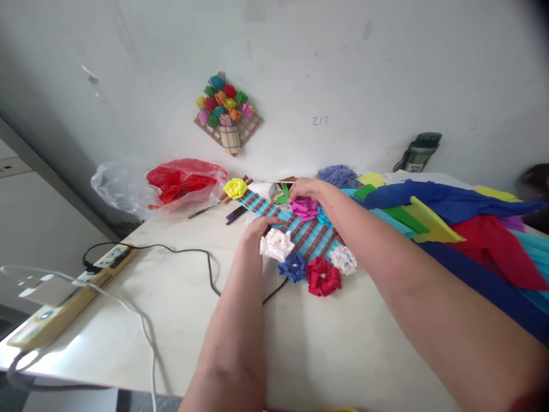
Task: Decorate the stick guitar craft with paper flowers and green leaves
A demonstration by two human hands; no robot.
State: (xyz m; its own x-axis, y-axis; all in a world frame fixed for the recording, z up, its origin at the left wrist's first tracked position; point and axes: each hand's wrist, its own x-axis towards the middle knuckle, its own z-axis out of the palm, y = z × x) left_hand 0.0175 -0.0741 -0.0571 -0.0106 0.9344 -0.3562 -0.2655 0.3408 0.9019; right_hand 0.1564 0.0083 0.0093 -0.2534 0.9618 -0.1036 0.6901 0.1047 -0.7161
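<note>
A lattice of brown sticks over blue paper [300, 232] lies on the white table [343, 343]. Paper flowers sit on and around it: yellow [235, 187], magenta [304, 208], white patterned [277, 244], blue [293, 266], red [323, 276] and another white one [343, 259]. My left hand [257, 230] rests curled on the lattice's near edge, touching the white patterned flower. My right hand [306, 189] is over the far part of the lattice, fingers closed on the magenta flower, beside a green paper piece [283, 193].
Coloured paper sheets [450, 212] pile up at the right. A red plastic bag [184, 177] and a clear bag [118, 186] lie at back left. A power strip [71, 297] with cables sits at left. A flower basket craft [227, 111] hangs on the wall; a dark bottle [418, 151] leans there.
</note>
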